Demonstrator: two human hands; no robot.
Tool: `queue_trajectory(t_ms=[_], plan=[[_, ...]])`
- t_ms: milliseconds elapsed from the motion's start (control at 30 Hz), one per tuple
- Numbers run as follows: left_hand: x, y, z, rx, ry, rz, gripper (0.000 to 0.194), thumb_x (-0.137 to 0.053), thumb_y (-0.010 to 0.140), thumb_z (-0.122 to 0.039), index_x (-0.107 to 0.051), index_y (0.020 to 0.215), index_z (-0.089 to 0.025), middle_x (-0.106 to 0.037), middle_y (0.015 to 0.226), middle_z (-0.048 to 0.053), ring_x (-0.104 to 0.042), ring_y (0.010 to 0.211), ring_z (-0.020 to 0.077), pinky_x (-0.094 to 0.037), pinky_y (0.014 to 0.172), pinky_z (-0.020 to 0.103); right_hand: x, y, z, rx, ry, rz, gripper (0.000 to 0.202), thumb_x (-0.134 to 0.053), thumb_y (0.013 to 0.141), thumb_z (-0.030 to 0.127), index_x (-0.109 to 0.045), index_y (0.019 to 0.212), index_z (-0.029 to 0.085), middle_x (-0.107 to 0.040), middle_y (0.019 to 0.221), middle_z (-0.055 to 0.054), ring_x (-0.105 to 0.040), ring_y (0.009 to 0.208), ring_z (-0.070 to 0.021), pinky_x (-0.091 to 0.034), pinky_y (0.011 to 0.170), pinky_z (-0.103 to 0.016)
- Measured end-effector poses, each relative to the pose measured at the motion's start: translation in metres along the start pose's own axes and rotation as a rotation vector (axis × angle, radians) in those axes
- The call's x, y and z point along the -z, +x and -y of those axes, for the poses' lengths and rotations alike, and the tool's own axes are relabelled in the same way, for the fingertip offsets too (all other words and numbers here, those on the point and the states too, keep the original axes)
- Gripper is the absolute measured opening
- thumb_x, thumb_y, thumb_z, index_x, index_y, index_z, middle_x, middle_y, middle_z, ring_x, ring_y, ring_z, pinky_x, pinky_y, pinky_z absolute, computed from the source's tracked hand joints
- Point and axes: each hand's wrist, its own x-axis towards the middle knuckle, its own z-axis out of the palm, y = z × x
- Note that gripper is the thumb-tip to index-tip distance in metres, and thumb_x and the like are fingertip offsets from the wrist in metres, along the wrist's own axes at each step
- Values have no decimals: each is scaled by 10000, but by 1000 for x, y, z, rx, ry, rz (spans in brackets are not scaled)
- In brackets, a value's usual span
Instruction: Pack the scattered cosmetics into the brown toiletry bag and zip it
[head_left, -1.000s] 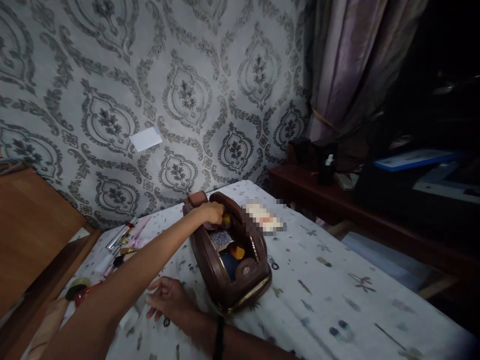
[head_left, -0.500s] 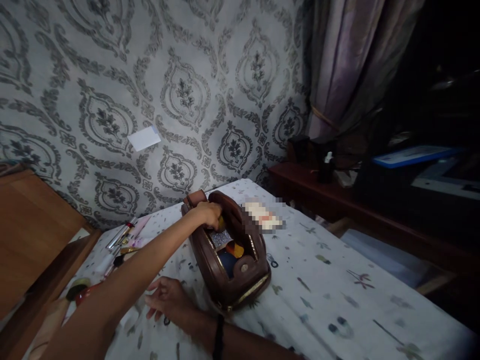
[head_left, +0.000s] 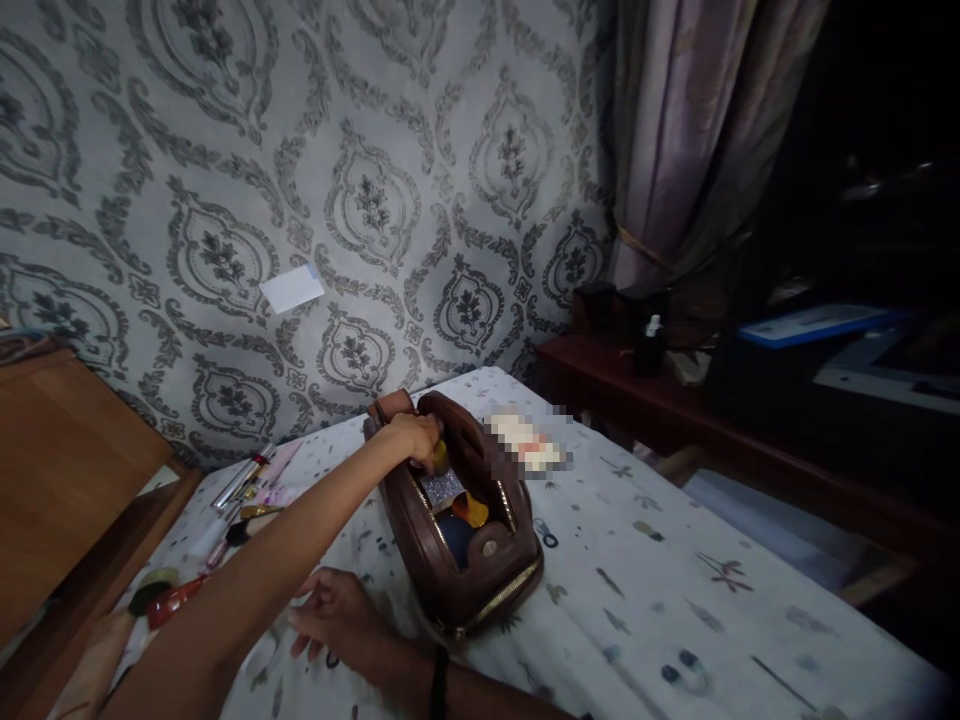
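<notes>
On a white printed cloth (head_left: 637, 600), we see a brown leather-look handbag (head_left: 431, 585) unzipped, its far end near the cloth's far edge. Our right hand (head_left: 341, 612) is beside the bag, fingers loosely bent and slightly spread. Our left hand (head_left: 415, 440) dips into the bag's far end, fingers curled, tips partly hidden. A glossy red item (head_left: 176, 600) lies by the cloth's left edge. Inside the bag sit a glittery silver item (head_left: 444, 488), an amber item (head_left: 474, 510) and a yellow item (head_left: 440, 458); we cannot tell whether our left fingers pinch the last.
</notes>
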Motion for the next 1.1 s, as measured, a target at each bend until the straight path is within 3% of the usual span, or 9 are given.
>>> queue_trajectory(t_ms=[100,200,367,500,633,733,900,1000,1100], plan=[[5,-1,6,1,-32,-16,712,-896,550,-265,-635,1194,-110,-763,1060,158,-724,923,298,-547,720,310,0,2,-2,-14,-21,-14,523,-886,500,563,-613,807,239,-577,549,91,-589,425,-118,-377,409,-192],[15,-9,18,-28,-92,-84,379,-854,620,-338,-713,923,-160,-766,802,60,-710,753,245,-503,634,271,-1,2,-2,16,-11,-6,524,-874,505,574,-597,804,245,-578,553,91,-581,420,-113,-361,414,-187],[16,-38,37,-69,-237,-370,147,-607,880,-315,-691,938,-210,-739,894,31,-674,846,199,-470,709,262,1,-1,3,25,-27,-15,544,-850,523,607,-576,811,235,-552,518,94,-553,421,-110,-357,425,-193],[-23,-70,43,-50,-490,-819,159,-493,946,-231,-624,1033,-204,-708,1006,50,-644,948,202,-479,829,305,3,-13,16,25,-50,-3,568,-820,575,644,-604,873,211,-625,653,43,-597,518,-127,-379,471,-216],[-94,-102,43,32,-625,-1214,144,-468,944,-174,-600,996,-200,-674,988,67,-608,987,215,-468,901,342,2,-24,31,86,-80,-15,596,-766,628,703,-649,903,186,-668,770,-18,-602,590,-132,-400,528,-238],[-156,-128,44,142,-699,-1213,158,-463,950,-167,-591,1034,-207,-662,962,60,-604,971,212,-475,870,334,0,-24,36,107,-66,-18,555,-755,638,710,-630,807,196,-628,686,4,-550,562,-126,-414,538,-250],[-241,-162,55,358,-709,-1037,173,-430,958,-159,-594,988,-202,-655,949,66,-600,960,222,-473,878,360,1,-22,35,61,-85,-21,517,-786,679,621,-677,944,190,-681,750,-27,-605,632,-160,-460,583,-274],[-263,-173,59,435,-690,-993,191,-418,951,-154,-604,962,-196,-651,948,81,-588,956,238,-471,882,382,-1,-25,38,29,-87,-41,555,-805,667,606,-682,1012,189,-713,824,-60,-651,679,-190,-478,593,-293],[-265,-177,60,468,-655,-882,207,-433,930,-133,-619,993,-198,-657,988,88,-586,976,248,-475,890,388,-4,-28,42,14,-110,-76,538,-812,669,589,-693,1008,189,-722,853,-74,-658,690,-193,-485,610,-304]])
